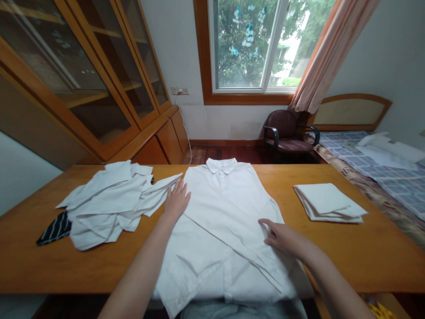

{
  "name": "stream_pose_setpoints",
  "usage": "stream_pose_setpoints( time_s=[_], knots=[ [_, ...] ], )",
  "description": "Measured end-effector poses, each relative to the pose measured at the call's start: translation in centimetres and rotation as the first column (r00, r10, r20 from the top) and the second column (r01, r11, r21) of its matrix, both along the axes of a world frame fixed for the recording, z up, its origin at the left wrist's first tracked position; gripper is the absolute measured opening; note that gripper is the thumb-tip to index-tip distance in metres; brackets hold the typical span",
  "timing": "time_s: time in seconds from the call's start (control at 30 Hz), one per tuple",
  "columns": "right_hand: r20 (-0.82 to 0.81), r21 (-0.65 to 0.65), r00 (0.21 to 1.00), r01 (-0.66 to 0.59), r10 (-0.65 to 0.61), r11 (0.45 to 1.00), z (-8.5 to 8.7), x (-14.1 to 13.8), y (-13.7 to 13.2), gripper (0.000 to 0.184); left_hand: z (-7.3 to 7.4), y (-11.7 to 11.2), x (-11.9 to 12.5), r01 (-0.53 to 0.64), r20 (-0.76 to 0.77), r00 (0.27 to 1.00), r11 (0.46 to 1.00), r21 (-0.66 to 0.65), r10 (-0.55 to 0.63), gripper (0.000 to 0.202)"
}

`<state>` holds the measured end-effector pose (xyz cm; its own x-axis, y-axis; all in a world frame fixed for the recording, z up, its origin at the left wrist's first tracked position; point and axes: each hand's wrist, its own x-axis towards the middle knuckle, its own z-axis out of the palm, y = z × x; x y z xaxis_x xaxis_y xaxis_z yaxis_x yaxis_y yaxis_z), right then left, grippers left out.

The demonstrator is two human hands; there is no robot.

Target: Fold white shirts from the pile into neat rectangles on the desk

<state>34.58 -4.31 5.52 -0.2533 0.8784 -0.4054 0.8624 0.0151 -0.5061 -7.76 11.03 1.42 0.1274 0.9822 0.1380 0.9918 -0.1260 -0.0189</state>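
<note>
A white collared shirt lies spread on the wooden table in front of me, collar at the far edge and hem over the near edge. Its sleeves are folded across the body; one cuff shows at the lower left. My left hand rests flat on the shirt's left shoulder side, fingers stretched out, holding nothing. Over the shirt's right side is my right hand, its fingers bent and apart near the cloth. I see nothing between its thumb and fingers.
A loose heap of white clothes lies at the left, a dark striped cloth poking out beneath. At the right sits a folded white garment on the table. Beyond stand an office chair, a bed and a glass-fronted cabinet.
</note>
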Motion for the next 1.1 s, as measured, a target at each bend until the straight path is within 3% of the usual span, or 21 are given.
stream_pose_setpoints(
  time_s=[0.07,0.17,0.27,0.4,0.5,0.63,1.1],
  knots=[
    [0.082,0.068,0.996,-0.029,0.023,0.997,0.2,-0.1,0.0,0.060,0.4,-0.3,0.6,0.051,-0.015,0.999,0.997,0.065,-0.050,0.052],
    [0.255,0.275,0.966,-0.108,0.036,0.955,0.6,-1.5,0.4,0.047,1.0,-0.8,2.9,0.138,-0.011,0.990,0.983,0.119,-0.137,0.049],
    [0.291,0.500,0.957,-0.170,0.020,0.849,0.5,-4.7,1.5,0.044,1.1,-1.3,6.6,0.223,0.021,0.974,0.970,0.100,-0.226,0.050],
    [0.198,0.683,0.970,-0.237,0.137,0.691,-1.1,-9.6,3.2,0.048,0.7,-1.5,10.8,0.270,0.065,0.960,0.963,0.021,-0.271,0.053],
    [0.181,0.674,0.963,-0.270,0.202,0.687,-2.9,-11.5,3.5,0.052,0.1,-1.2,11.8,0.248,0.078,0.966,0.968,-0.021,-0.246,0.056],
    [0.151,0.668,0.965,-0.259,0.213,0.697,-4.1,-11.0,2.7,0.052,-0.4,-0.6,10.8,0.224,0.075,0.972,0.974,-0.023,-0.222,0.058],
    [0.201,0.656,0.959,-0.283,0.199,0.700,-3.9,-5.9,-0.8,0.049,-0.7,0.1,9.5,0.147,0.070,0.987,0.988,-0.046,-0.144,0.061]
  ],
)
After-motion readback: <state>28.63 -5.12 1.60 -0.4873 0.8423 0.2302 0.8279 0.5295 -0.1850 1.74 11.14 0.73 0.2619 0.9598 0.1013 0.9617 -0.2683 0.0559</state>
